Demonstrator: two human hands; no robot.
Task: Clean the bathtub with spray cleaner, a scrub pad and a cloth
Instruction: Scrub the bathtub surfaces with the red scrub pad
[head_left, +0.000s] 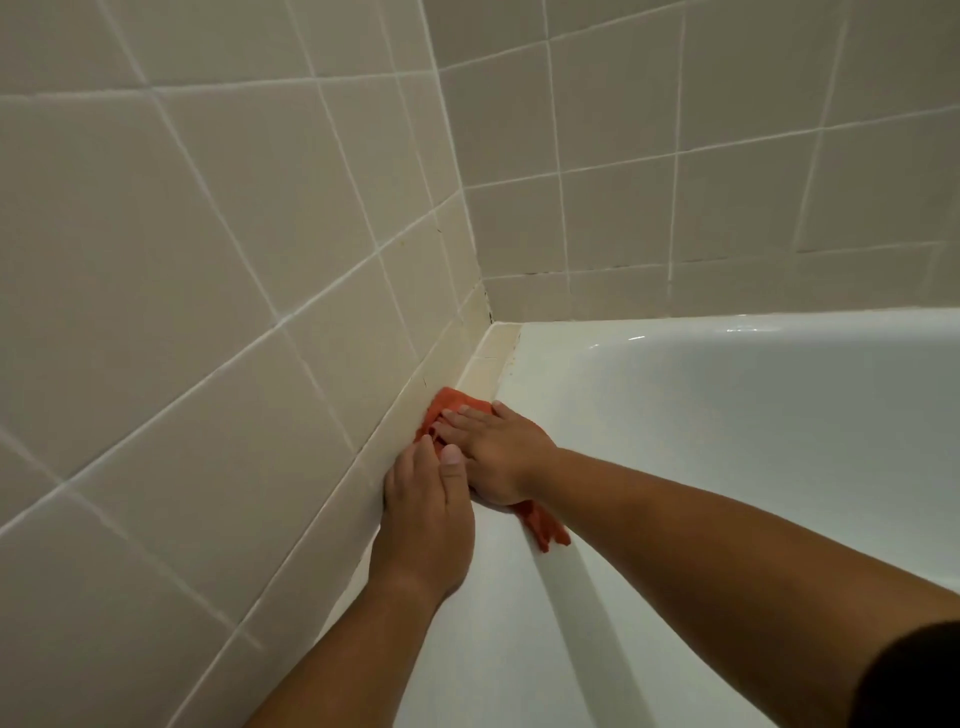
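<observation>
Bathtub (498, 597), white and glossy. Its long rim runs along the tiled side wall (182, 312), and its far end meets the tiled back wall (727, 156).

Orange cloth (460, 401) lies on the tub's wall-side rim, short of the tub's far corner. It is bunched, and one edge is pushed up against the cream trim strip (470, 332) that seals the tub to the side wall. A loose tail of the cloth hangs over the rim's inner edge toward the basin, showing below the wrist.

Right hand (498, 452) is flat, palm down on the cloth. The fingers are straight and slightly fanned, pointing toward the side wall and pressing the fabric onto the rim. Nothing is curled round it. The forearm reaches across the tub's basin, with a dark sleeve (914, 680) at the upper arm.

Left hand (426, 514) is on the same rim, on the near side of the cloth and tight against the trim strip. Its back faces up and the fingers are extended and close together. The fingertips (423, 441) reach the cloth's near edge. The thumb lies just beside the right hand, touching or nearly so; I cannot tell which. No grip on the cloth is visible. The forearm lies along the rim.

Dark specks mark the seam at the tub's far corner, where the two walls join. The trim strip is yellowed against the white enamel. Grout lines are pale on both walls.
</observation>
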